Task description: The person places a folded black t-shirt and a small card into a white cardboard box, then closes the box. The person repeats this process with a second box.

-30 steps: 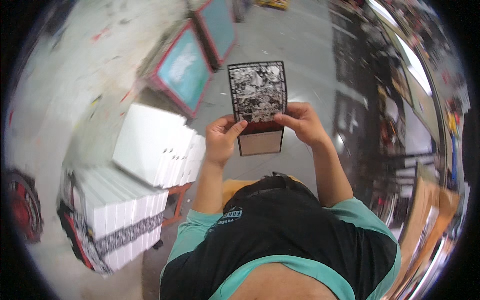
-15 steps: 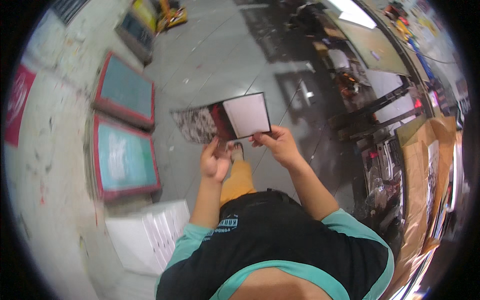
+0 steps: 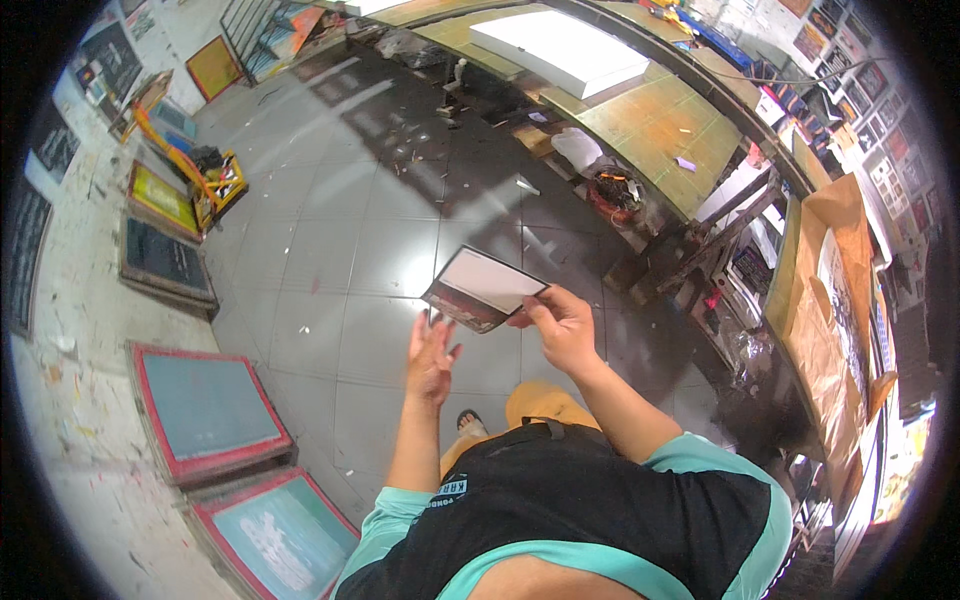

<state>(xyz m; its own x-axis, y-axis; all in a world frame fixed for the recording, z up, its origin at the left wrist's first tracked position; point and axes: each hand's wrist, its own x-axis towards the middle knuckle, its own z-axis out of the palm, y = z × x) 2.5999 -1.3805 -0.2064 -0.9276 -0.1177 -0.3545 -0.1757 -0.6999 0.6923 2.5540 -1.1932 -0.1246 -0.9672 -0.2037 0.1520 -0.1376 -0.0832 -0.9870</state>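
Observation:
In front of my body, my right hand (image 3: 560,325) pinches the right end of a dark-bordered printed sheet (image 3: 487,282). The sheet has a plain pale panel, and a dark printed part along its near left side. It is tilted, and I cannot tell whether it is folded or stiff like a card. Just below the sheet's left corner is my left hand (image 3: 430,365), fingers spread and slightly blurred. It holds nothing, and its fingertips are at or close to the sheet's edge.
Red-framed screens (image 3: 208,415) lean along the left wall, with a dark-framed one (image 3: 165,262) and a yellow metal stand (image 3: 222,190) beyond. On the right runs a long worktable (image 3: 670,115) bearing a white slab (image 3: 560,50). Brown paper (image 3: 815,340) stands near my right arm.
My body has moved and turned to the right, so more of the worktable shows. The left hand has come off the sheet and opened; the sheet now tilts differently in my right hand.

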